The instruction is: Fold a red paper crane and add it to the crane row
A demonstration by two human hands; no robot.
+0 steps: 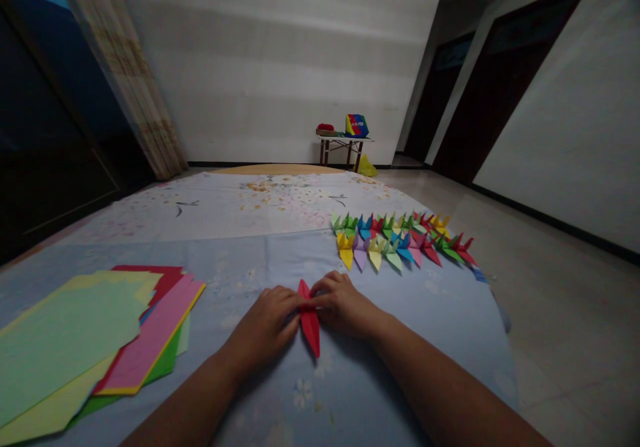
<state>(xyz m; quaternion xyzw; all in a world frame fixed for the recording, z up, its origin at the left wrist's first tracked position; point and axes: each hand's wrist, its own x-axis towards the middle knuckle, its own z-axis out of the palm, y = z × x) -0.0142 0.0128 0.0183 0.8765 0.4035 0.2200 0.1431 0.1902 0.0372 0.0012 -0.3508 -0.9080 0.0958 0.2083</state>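
Note:
A red piece of folded paper, long and narrow with pointed ends, lies on the blue tablecloth in front of me. My left hand grips its left edge near the middle, thumb and fingers pinched together. From the other side, my right hand pinches the same paper, its fingertips meeting those of the left. The middle folds are partly hidden under the fingers. Beyond my right hand stand two rows of folded paper cranes in several colours.
Loose stacked sheets of coloured paper lie at the left. The table, under a floral tablecloth, has a curved edge at the right. By the far wall stands a small side table with a colourful bag on it.

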